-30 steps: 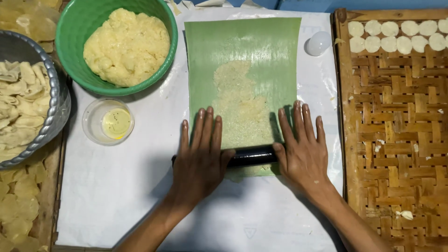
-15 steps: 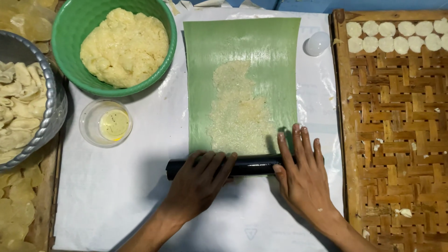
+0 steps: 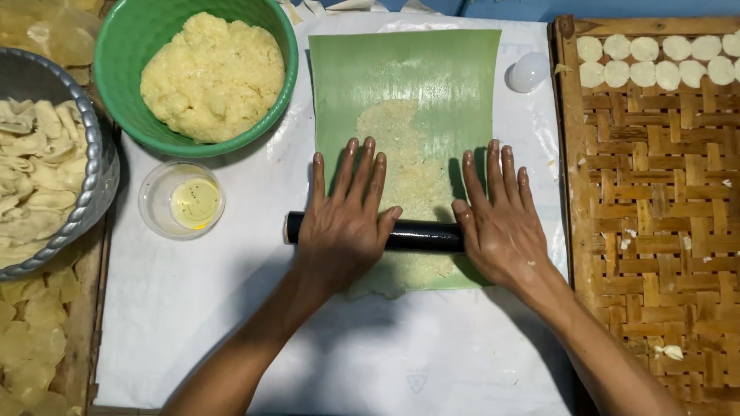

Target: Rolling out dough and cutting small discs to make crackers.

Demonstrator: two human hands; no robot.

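White-covered bench (image 3: pixel 193 323) carries a green leaf sheet (image 3: pixel 401 77) with thin flattened dough (image 3: pixel 405 173). Black rolling pin (image 3: pixel 420 235) lies across it. Left hand (image 3: pixel 343 223) and right hand (image 3: pixel 501 223) press flat on the pin, fingers spread, gripping nothing.

Home kitchen: dough bowl (image 3: pixel 123 69), woven tray (image 3: pixel 655 200).

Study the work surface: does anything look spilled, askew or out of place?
Slightly. The thin dough layer pokes past the near edge of the green leaf sheet onto the white cover, below the black roller. Pale crumbs dot the woven tray.
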